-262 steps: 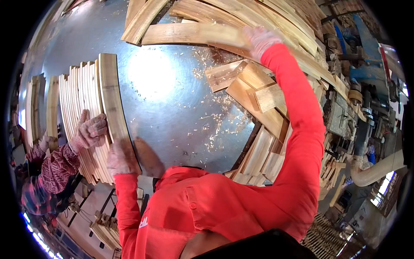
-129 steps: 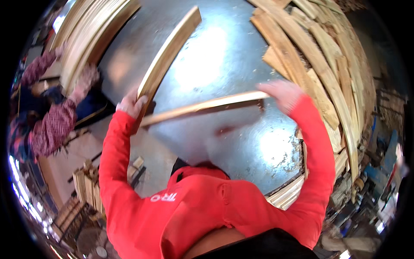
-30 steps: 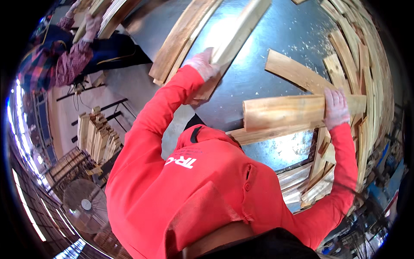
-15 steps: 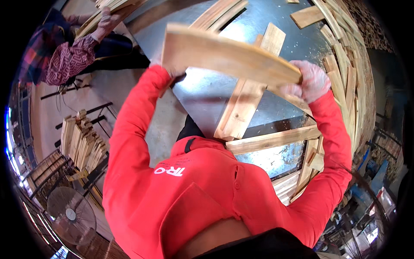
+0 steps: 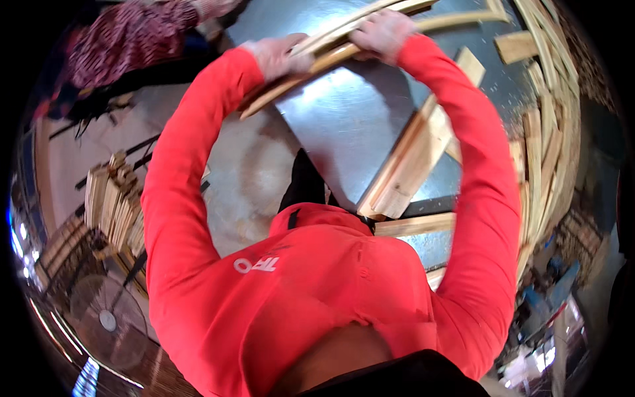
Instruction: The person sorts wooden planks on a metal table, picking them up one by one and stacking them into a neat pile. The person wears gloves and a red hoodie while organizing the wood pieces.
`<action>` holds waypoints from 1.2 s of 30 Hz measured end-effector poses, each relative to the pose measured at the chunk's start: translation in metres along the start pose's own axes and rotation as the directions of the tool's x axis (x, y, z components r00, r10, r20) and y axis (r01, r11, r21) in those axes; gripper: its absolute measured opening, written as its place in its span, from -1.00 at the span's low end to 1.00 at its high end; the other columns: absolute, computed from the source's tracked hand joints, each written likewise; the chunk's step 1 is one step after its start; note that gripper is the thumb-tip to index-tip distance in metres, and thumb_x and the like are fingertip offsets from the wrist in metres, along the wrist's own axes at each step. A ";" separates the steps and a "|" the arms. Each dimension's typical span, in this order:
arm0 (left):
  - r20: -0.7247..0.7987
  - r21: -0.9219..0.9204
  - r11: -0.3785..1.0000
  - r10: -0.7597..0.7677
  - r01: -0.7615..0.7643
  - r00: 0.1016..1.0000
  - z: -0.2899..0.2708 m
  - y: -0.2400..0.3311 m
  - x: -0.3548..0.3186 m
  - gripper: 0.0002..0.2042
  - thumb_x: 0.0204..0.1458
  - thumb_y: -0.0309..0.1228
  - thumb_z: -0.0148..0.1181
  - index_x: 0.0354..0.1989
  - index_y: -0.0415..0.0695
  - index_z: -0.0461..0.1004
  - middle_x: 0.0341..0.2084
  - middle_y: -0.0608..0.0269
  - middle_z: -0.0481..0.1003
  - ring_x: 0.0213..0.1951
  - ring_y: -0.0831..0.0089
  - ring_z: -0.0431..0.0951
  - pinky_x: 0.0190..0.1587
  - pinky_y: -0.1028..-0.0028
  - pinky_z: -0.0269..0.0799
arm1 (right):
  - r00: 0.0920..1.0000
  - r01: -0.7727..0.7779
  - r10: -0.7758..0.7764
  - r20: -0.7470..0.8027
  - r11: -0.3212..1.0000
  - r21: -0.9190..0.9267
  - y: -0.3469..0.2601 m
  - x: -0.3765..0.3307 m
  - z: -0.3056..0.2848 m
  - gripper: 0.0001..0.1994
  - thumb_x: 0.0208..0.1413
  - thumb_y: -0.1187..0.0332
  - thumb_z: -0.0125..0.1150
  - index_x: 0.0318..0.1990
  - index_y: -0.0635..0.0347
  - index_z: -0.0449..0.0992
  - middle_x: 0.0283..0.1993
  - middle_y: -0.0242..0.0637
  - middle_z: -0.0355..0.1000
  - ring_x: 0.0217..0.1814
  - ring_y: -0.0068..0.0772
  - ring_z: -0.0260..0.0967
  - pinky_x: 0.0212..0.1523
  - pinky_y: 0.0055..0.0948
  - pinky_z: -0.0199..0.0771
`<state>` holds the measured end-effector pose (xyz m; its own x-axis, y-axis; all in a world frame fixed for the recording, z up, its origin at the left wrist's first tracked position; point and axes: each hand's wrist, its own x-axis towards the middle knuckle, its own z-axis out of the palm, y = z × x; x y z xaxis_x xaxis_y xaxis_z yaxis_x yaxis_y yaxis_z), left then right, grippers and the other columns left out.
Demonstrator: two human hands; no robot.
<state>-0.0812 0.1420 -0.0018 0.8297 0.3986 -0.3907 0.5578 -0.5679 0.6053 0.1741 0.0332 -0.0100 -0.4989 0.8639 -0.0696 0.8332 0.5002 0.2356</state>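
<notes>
At the far edge of the metal table, a wooden board is seen nearly edge-on and slants up to the right. My left hand, in a pale glove, is closed round it near its lower left end, which juts past the table edge. Gloved as well, my right hand grips it farther right. Right behind the board lie other long slats; whether they touch it I cannot tell. Stacked planks rest on the table in front of me, partly behind my right sleeve.
A heap of slats lines the table's right side, near a short board. Another board lies by my waist. At the upper left is a co-worker's patterned sleeve. A slat stack and a fan stand left.
Both hands have carried the board away from me, to the far slats, and turned it from broad face to edge. My right hand has moved left, closer to my left hand.
</notes>
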 end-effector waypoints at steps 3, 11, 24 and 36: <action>-0.174 0.205 0.942 -0.231 0.265 0.957 0.019 0.019 -0.013 -0.23 -0.09 -0.01 0.25 0.29 0.05 0.04 -0.15 -0.13 0.52 -0.08 -0.10 0.52 -0.03 0.16 0.44 | 0.913 -0.213 0.258 -0.315 0.962 0.172 -0.016 0.006 0.011 -0.61 -0.06 0.07 0.29 -0.07 -0.04 0.47 -0.17 -0.34 0.46 -0.11 -0.22 0.45 -0.10 -0.26 0.44; -0.287 0.180 0.904 -0.329 0.388 0.900 0.011 -0.004 -0.035 -0.37 -0.01 -0.14 0.24 0.28 0.23 0.17 -0.09 -0.03 0.52 -0.05 -0.01 0.52 -0.01 0.22 0.42 | 0.032 -0.977 0.977 0.209 0.075 -0.199 -0.035 -0.362 -0.022 -0.23 -0.07 -0.16 0.26 0.29 -0.07 0.23 0.33 -0.16 0.21 0.37 -0.09 0.14 0.31 -0.10 0.13; -0.268 -0.148 0.873 0.417 -0.464 0.869 0.293 0.315 -0.052 -0.26 -0.09 -0.44 0.32 0.29 -0.33 0.11 0.18 -0.14 0.29 0.21 0.02 0.32 0.25 0.21 0.24 | -0.446 -0.854 0.695 0.564 -0.142 -0.500 -0.120 -0.735 -0.022 0.31 -0.41 -0.11 0.54 0.46 -0.10 -0.31 0.52 -0.15 -0.19 0.54 -0.04 -0.22 0.43 0.06 -0.21; 0.054 -0.550 0.807 0.292 -0.215 0.955 0.350 0.381 -0.050 -0.48 0.03 -0.53 0.17 0.21 -0.28 0.25 0.01 0.09 0.44 0.03 0.34 0.47 0.13 0.40 0.35 | -0.060 -0.992 0.804 0.592 0.019 -0.126 -0.100 -0.732 -0.028 -0.20 -0.09 0.30 0.30 0.37 -0.11 0.07 0.28 -0.06 0.19 0.26 0.01 0.25 0.22 -0.14 0.30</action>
<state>0.0962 -0.3464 0.0054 0.9562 0.1760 -0.2341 0.2608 -0.1480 0.9540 0.4498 -0.6505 0.0443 0.8406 0.3855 -0.3806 0.4805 -0.8550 0.1953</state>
